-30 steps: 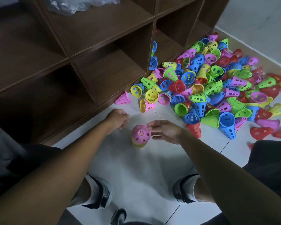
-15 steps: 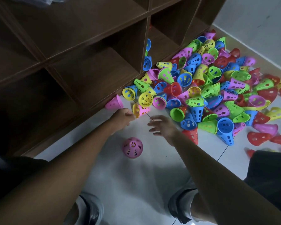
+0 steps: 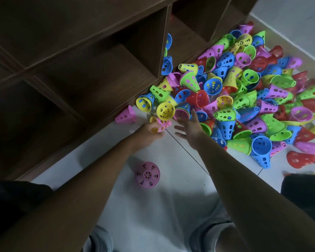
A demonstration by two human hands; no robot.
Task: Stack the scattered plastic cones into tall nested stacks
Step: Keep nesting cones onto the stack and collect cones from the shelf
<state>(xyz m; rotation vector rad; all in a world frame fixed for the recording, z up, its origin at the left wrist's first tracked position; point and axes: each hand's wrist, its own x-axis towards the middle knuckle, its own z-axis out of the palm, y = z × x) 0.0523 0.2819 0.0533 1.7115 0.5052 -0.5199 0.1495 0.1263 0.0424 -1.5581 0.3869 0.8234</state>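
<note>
Pink cone (image 3: 163, 124) pinched in my left hand (image 3: 147, 131) for nesting, while my right hand (image 3: 190, 127), fingers spread, reaches into the cone pile (image 3: 244, 99).

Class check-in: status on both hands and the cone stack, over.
Left hand grips a pink-and-yellow cone. Right hand open, reaching at the pile. Pink-topped stack stands alone on the floor; nothing in the way.

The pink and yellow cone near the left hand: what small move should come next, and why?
Probably lift the pink and yellow cone that the left hand grips and carry it back to the pink stack standing alone on the floor. The right hand is open, reaching toward the pile, so it could pick another.
</note>
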